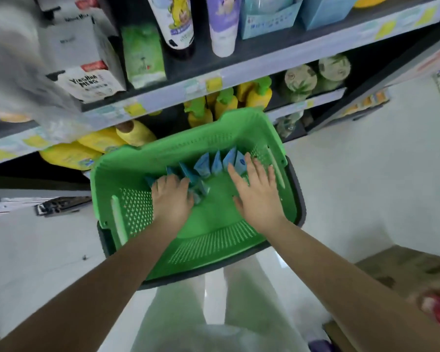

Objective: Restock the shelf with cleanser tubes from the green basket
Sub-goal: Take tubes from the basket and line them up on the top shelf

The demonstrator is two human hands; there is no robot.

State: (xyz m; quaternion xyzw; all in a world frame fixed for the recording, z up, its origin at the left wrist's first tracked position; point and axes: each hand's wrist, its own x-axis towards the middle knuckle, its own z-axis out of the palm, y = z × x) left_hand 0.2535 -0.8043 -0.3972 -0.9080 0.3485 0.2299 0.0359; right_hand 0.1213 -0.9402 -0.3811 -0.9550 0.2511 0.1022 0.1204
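A green basket [127, 174] stands on the floor in front of the shelf [264, 59]. Several blue cleanser tubes [208, 163] lie in a row across its far half. Both my hands are inside the basket. My left hand [172, 196] is at the left end of the row, its fingers curled down over the tubes there. My right hand [257, 189] lies with straight, spread fingers on the tubes at the right end. Whether the left fingers fully grip a tube is hidden under the hand.
Yellow bottles [87, 148] and green-capped bottles [224, 102] fill the lower shelf just behind the basket. White boxes [87, 80], a green pack [144, 54] and tall tubes [222, 24] stand on the upper shelf. A brown cardboard box [407, 270] sits at the right on the pale floor.
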